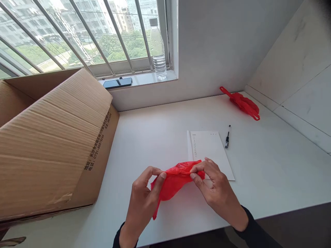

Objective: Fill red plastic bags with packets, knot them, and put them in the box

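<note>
Both hands (145, 198) (216, 186) — pinched red bag (172, 187)

Box (57, 144) cut off, notepad (209, 146) writing illegible

A barred window (89, 38) fills the upper left, its slanting metal bars (118, 34) standing before pale buildings (90, 15) and green trees (131, 48). Daylight enters there, brightening the white sill (144, 78). Beside it, a plain grey wall (214, 44) meets a pale, faintly veined wall (302, 75) with thin joint lines on the right. Below both runs a smooth white bench (144, 131), softly lit, with a dark area (307, 227) beyond its near edge.
</note>
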{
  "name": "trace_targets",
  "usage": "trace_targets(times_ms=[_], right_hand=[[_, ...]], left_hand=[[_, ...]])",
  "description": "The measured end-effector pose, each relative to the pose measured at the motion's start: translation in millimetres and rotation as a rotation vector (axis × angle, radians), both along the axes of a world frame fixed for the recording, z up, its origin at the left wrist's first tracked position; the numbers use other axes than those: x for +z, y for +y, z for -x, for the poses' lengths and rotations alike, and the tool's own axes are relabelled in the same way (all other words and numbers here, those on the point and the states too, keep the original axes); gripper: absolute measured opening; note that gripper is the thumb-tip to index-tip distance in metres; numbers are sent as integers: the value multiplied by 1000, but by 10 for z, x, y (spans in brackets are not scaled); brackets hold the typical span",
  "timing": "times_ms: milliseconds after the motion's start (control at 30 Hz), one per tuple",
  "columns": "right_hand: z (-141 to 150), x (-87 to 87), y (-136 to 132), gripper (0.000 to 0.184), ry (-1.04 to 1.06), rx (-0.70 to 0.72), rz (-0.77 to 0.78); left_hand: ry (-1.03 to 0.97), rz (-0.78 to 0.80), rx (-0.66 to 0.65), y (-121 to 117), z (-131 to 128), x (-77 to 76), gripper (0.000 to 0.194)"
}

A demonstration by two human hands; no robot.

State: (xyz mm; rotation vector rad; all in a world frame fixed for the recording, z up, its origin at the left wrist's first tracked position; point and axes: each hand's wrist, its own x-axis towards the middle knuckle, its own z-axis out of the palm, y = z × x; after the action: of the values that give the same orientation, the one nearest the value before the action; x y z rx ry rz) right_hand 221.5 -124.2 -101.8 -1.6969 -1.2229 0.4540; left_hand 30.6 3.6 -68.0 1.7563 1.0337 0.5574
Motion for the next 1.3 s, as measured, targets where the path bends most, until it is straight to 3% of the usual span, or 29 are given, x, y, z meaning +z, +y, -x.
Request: trace_targets(times_ms=[133, 267, 400, 500, 700, 767, 933, 1033, 1300], right_hand=[[-68, 46, -34, 20, 147, -100, 165], [-7, 65, 18, 20, 138, -55, 161], [85, 31, 100, 13, 76, 41, 90], [93, 29, 117, 14, 96, 46, 114], [-11, 143, 65, 26, 229, -41, 238], [-25, 176, 62, 27, 293, -47, 269], [55, 169, 126, 25, 331, 65, 225], [108, 130, 157, 18, 324, 78, 164], [-53, 70, 113, 31, 513, -65, 187]], left_hand=[[-13, -44, 114, 127, 148, 14, 30], [-19, -37, 39, 72, 148, -19, 24], [36, -196, -120, -38, 75, -53, 33], [67, -275, -186, -31, 77, -69, 13], [0, -211, 113, 90, 177, 6, 19], [-10, -166, 140, 96, 181, 30, 21], [-48, -191, -43, -2, 125, -25, 24], [-59, -225, -79, -48, 113, -76, 6], [-236, 17, 345, 49, 168, -68, 23]])
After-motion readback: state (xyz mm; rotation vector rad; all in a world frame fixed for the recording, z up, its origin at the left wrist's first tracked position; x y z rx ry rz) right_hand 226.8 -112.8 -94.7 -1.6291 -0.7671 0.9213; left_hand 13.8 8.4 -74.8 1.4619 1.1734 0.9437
